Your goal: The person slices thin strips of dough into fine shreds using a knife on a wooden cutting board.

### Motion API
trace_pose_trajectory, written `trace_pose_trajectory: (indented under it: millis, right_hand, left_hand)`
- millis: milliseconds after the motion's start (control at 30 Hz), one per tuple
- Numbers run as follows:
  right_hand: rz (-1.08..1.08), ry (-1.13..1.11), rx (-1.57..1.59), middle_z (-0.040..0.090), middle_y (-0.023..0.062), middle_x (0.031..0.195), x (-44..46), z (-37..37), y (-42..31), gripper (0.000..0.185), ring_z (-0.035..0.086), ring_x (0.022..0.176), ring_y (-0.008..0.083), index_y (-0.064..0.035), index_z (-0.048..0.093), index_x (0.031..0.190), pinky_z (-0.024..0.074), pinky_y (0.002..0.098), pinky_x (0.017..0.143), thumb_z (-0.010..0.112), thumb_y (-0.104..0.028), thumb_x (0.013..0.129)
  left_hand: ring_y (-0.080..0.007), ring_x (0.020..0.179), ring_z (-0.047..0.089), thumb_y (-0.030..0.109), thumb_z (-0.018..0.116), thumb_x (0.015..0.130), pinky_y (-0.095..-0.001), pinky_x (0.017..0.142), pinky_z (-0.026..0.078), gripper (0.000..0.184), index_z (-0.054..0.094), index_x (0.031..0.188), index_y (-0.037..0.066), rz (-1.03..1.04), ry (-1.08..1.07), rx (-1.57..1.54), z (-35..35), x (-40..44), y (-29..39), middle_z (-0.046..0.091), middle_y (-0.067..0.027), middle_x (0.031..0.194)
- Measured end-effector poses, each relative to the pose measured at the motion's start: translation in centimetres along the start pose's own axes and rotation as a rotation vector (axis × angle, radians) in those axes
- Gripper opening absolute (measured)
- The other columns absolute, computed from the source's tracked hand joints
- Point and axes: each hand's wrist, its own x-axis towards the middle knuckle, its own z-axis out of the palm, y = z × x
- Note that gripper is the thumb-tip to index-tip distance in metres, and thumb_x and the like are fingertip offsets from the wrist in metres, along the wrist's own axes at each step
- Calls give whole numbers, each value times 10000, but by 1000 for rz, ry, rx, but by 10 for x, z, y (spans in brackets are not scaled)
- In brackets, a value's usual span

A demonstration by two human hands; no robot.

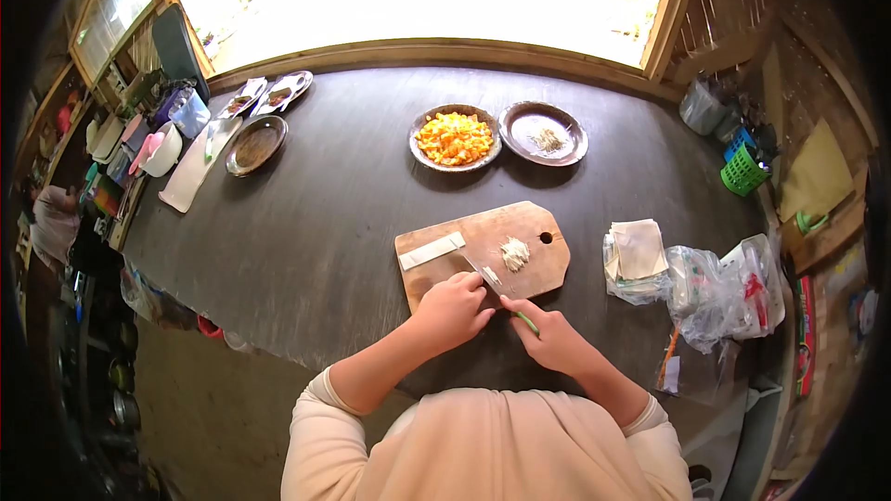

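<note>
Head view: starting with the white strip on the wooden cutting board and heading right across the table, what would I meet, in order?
White strip → small loose bits → pale shredded pile → stack of pale squares → clear plastic bag.

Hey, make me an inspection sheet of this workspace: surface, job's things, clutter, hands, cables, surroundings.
Surface: dark table, with the wooden board on its near side.
Job's things: pale shreds and a pale flat piece on the board; green-handled knife.
Clutter: plastic bags at right; brown dish at left.
Hands: right hand grips the knife; left hand beside its blade, hold unclear.
Cables: nothing seen.
Surroundings: bright window opening ahead.
</note>
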Motion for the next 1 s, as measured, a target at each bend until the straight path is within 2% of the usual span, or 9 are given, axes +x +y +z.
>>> trace_pose_trajectory:
  millis: [67, 200, 267, 367, 500, 667, 1000]
  right_hand:
    - [146, -61, 3, 681, 220, 1151, -5, -7, -15, 380, 679, 1027, 382, -70, 537, 1356, 533, 376, 853, 542, -67, 977]
    - [93, -39, -9, 684, 226, 1129, -1, 2, 0, 373, 688, 991, 382, -75, 539, 1354, 531, 378, 833, 540, -77, 981]
    - [23, -4, -29, 692, 244, 1019, 1, 7, 2, 385, 693, 861, 412, -89, 533, 1361, 546, 426, 732, 550, -90, 976]
    - [98, -23, 19, 692, 240, 1026, -1, 2, 1, 383, 695, 863, 410, -84, 534, 1360, 547, 416, 730, 548, -91, 977]
    - [24, -6, 8, 691, 244, 1011, -6, 0, 0, 390, 694, 846, 412, -85, 528, 1366, 546, 411, 720, 547, -88, 976]
    - [2, 15, -12, 687, 249, 1051, 1, 7, 4, 391, 682, 898, 422, -76, 527, 1363, 545, 418, 766, 548, -81, 973]
    - [76, -38, 18, 678, 252, 1085, -2, -2, -4, 391, 671, 925, 433, -91, 529, 1366, 542, 424, 793, 546, -87, 975]
  left_hand:
    - [-319, 1102, 599, 265, 669, 884, -395, 945, 497, 297, 688, 1004, -6, -19, -54, 19, -1, 0, 0, 631, -152, 1140]
    - [-318, 1106, 595, 264, 670, 886, -395, 947, 495, 294, 688, 1004, -5, -7, -30, 5, 4, -1, -3, 630, -150, 1135]
    - [-318, 1109, 591, 260, 669, 887, -395, 947, 495, 294, 686, 1000, -11, -19, -30, -15, 5, 0, -3, 629, -148, 1131]
    - [-321, 1113, 586, 255, 669, 889, -396, 949, 494, 295, 682, 1004, -16, -26, -29, -40, -1, -1, 0, 626, -147, 1134]
    - [-325, 1117, 584, 252, 671, 891, -398, 956, 490, 295, 682, 1016, -15, -34, -39, -37, -2, -1, 0, 622, -149, 1144]
    - [-323, 1128, 579, 246, 667, 891, -399, 960, 492, 297, 678, 1047, -6, -23, -30, -32, -1, -1, 1, 616, -144, 1156]
    - [-308, 1140, 576, 241, 660, 894, -381, 953, 500, 295, 674, 1054, -6, -37, -56, 35, 2, -2, 1, 615, -128, 1155]
